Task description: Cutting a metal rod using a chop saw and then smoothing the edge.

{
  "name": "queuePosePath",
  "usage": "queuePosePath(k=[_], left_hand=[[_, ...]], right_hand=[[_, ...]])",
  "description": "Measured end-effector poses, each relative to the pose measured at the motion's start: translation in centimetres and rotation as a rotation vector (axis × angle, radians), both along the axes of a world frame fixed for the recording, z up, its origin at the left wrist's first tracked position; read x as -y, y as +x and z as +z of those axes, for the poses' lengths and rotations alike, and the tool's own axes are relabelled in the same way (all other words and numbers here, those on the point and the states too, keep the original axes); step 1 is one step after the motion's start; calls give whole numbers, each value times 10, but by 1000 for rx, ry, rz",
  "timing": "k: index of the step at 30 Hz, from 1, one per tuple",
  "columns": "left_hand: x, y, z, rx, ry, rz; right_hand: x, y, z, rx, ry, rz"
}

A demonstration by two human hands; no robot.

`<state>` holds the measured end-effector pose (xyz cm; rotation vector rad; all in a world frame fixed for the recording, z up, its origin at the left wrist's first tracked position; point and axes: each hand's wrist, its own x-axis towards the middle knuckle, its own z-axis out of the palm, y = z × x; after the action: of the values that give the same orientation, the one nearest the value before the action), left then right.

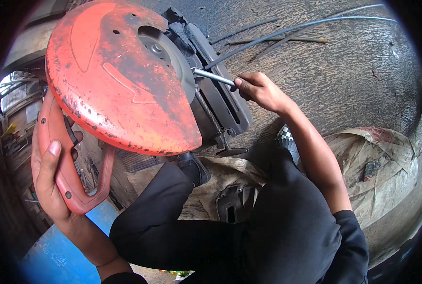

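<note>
A cut-off saw with a worn red blade guard (125,90) fills the upper left. My left hand (49,175) is wrapped round its red loop handle (71,177), thumb along the near side. The grey cutting disc (185,78) shows at the guard's right edge. My right hand (260,92) is closed round the end of a short silver metal rod (213,77). The rod's far end reaches the disc's edge; whether they touch I cannot tell. Below it are the saw's dark base (232,106) and threaded vise screw (208,111).
Long thin metal rods (286,29) lie on the rough floor beyond the saw. A stained cloth (362,180) with a small dark box (370,170) spreads at right. A black welding mask (234,203) lies between my legs. At lower left is a blue surface (68,251).
</note>
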<state>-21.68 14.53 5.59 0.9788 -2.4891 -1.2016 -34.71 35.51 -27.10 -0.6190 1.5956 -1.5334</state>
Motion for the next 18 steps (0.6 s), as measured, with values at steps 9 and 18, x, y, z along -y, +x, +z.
queuePosePath(k=[9,18], left_hand=[[2,1,4,55,-69,0],[1,1,0,6,-78,43]], right_hand=[[11,-10,1,-114,78,140],[17,21,-2,-401,-17,-59]])
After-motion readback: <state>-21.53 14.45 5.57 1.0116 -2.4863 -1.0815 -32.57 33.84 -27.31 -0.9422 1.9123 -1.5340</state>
